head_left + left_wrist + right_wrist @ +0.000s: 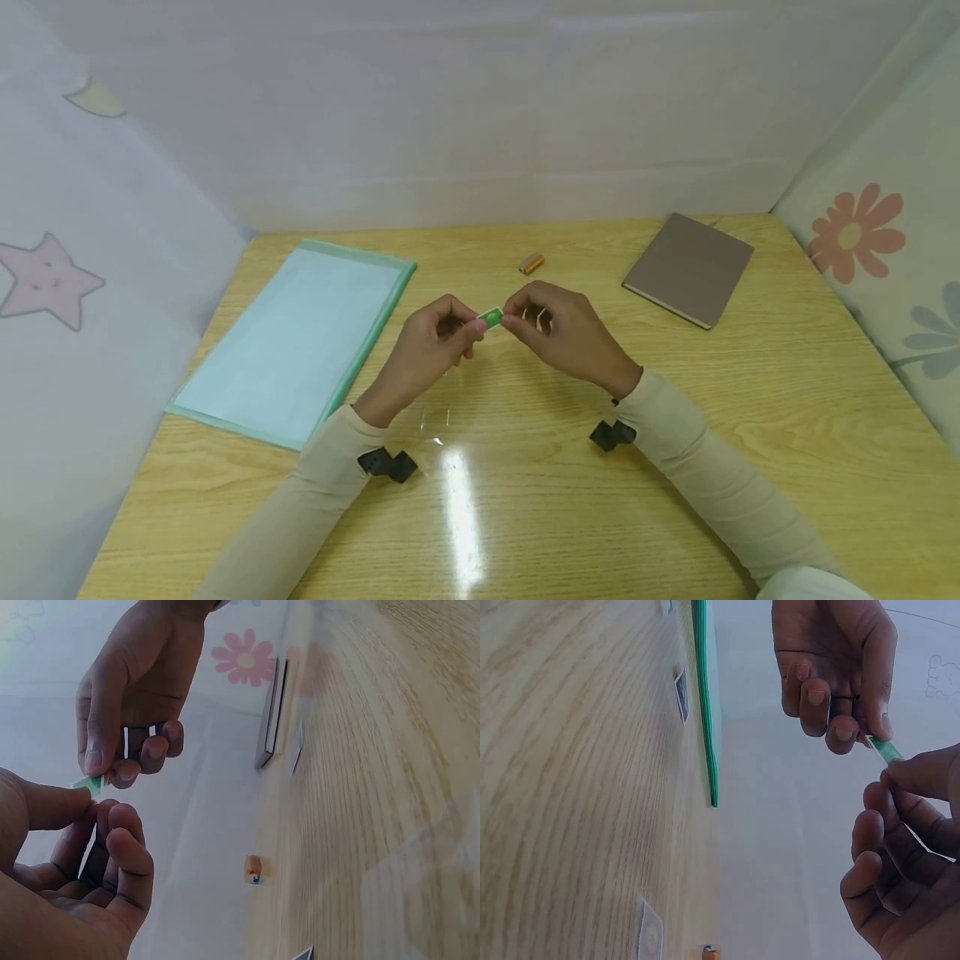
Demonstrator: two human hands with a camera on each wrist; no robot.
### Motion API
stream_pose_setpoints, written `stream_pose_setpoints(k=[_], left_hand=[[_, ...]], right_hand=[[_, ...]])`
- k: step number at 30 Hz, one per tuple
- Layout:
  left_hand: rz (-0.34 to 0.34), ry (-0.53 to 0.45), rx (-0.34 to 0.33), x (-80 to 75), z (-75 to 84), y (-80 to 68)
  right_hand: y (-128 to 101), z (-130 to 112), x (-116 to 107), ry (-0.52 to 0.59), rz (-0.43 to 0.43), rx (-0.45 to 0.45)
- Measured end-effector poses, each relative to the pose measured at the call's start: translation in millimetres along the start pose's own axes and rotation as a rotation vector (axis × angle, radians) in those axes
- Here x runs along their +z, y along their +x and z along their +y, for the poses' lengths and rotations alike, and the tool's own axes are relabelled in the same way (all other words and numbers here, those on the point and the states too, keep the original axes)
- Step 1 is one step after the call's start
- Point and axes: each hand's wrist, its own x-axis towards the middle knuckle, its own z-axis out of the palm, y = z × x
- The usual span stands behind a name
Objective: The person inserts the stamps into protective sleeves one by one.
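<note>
A: Where is the small green piece (491, 317)?

B: Center of the frame, above the surface (750, 400), pinched between both hands. The left hand (431, 346) clamps 1 end, the right hand (558, 333) the other, seemingly to steady it.

A: Anything else?

B: A green folder (296, 337) at left, a brown notebook (688, 268) upper right, a small orange item (531, 263) beyond the hands.

You get bright, even light from above in the head view, with a white streak of glare on the table (461, 517) near its front edge and only soft, faint shadows under the arms. Straight edges bow toward the corners. In both wrist views the wood grain smears and curves strongly, the background washes out pale, and the nearest fingers (124, 855) look soft.
</note>
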Motion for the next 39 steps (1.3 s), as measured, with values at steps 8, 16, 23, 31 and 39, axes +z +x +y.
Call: stream_pose_setpoints(k=[8, 16, 23, 31, 39], left_hand=[[-0.087, 0.108, -0.033, 5.2, -1.4, -1.6], [-0.130, 0.145, -0.042, 3.8, -2.4, -1.7], [-0.214, 0.369, -0.065, -12.3, 2.4, -0.1], [-0.422, 0.880, -0.233, -33.3, 11.5, -14.8], [-0.554, 1.078, -0.374, -25.5, 2.8, -18.0]], right_hand=[[-1, 0, 3, 0.007, 0.014, -0.001], [-1, -2, 4, 0.008, -0.003, 0.017], [-1, 1, 2, -0.019, -0.052, 0.057], [-1, 15, 1, -0.091, -0.223, 0.299], [1, 37, 9, -0.146, -0.333, 0.411]])
